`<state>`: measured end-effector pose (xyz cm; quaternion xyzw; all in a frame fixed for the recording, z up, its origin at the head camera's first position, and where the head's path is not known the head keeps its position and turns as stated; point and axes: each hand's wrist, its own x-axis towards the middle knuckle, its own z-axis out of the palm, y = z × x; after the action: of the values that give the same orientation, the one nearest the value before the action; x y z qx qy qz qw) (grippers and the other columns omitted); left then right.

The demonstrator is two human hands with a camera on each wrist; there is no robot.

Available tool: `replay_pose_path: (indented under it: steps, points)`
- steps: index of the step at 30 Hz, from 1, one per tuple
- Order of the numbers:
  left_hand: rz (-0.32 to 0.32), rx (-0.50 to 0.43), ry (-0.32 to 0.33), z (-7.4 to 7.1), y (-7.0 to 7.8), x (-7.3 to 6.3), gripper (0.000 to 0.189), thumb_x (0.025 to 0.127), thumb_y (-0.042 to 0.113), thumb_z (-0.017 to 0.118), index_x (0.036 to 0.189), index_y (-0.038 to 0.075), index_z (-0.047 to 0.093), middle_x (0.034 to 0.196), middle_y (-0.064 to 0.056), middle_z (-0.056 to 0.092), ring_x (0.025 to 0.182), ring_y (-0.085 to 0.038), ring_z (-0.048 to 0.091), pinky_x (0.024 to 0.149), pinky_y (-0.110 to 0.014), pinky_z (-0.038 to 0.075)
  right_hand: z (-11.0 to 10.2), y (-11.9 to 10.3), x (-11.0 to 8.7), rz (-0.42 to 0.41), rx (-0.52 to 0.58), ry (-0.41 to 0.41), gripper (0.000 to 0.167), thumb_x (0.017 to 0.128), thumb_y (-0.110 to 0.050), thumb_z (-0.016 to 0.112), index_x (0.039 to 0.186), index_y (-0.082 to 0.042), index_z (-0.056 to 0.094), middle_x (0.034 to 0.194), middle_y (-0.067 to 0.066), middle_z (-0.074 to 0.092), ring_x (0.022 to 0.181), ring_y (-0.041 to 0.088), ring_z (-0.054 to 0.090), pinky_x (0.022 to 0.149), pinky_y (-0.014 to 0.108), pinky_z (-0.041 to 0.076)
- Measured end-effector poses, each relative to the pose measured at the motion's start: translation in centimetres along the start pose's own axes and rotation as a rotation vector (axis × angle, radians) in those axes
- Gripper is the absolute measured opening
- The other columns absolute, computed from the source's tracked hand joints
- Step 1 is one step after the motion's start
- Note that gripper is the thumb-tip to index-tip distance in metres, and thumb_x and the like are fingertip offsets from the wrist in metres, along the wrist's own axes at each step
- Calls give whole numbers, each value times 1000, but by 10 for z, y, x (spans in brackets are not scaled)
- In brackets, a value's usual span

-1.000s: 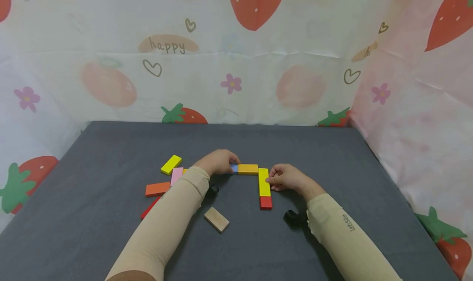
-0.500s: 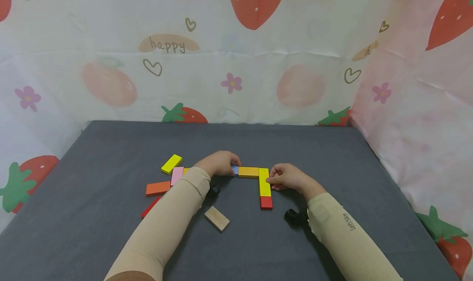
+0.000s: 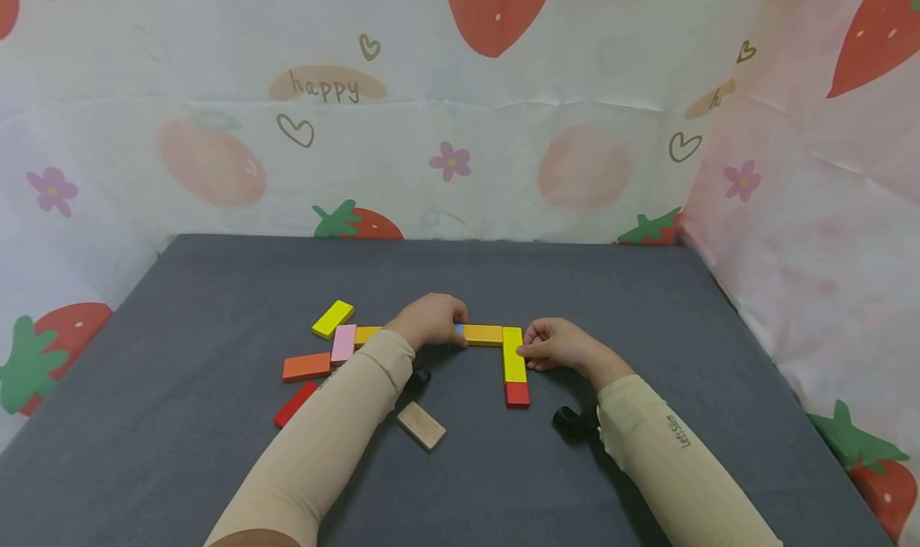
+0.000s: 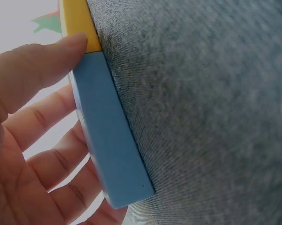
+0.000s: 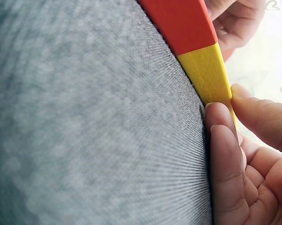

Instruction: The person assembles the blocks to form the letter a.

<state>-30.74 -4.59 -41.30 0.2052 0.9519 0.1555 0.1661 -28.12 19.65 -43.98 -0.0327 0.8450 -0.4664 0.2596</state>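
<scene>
My left hand [image 3: 430, 321] reaches over a row of wooden blocks, pinching a blue block [image 4: 108, 133] with the thumb in front and the fingers behind. The thumb tip also overlaps the amber block [image 3: 483, 336] that meets the blue one end to end. Past the amber block, a yellow block [image 3: 513, 357] runs toward me at a right angle, with a red block [image 3: 517, 395] against its near end. On the right side, my right hand [image 3: 564, 346] holds the yellow block, thumb at its upper edge and bent fingers along its side.
At left lie a pink block [image 3: 343, 344] joined to another amber block [image 3: 368, 334], a loose yellow block [image 3: 333, 319], an orange block [image 3: 307, 367] and a red block [image 3: 295, 404]. A plain wood block [image 3: 422, 427] lies between the forearms on the grey cloth [image 3: 489, 483].
Between the first two frames, the amber block shifted slightly toward me, its far edge nearer the yellow block's end. My left hand has moved a little to the right; my right hand stays put.
</scene>
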Motion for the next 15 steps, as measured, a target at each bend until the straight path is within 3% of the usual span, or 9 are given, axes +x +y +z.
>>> replay_pose_path:
  steps: [15]
  points:
    - [-34, 6, 6, 1, 1, 1, 25, 85, 29, 75, 104, 15, 67, 104, -3, 66, 83, -18, 56, 79, -34, 49, 0, 1, 1, 12, -28, 4, 17, 91, -19, 69, 92, -5, 58, 77, 2, 61, 70, 14, 61, 69, 26, 55]
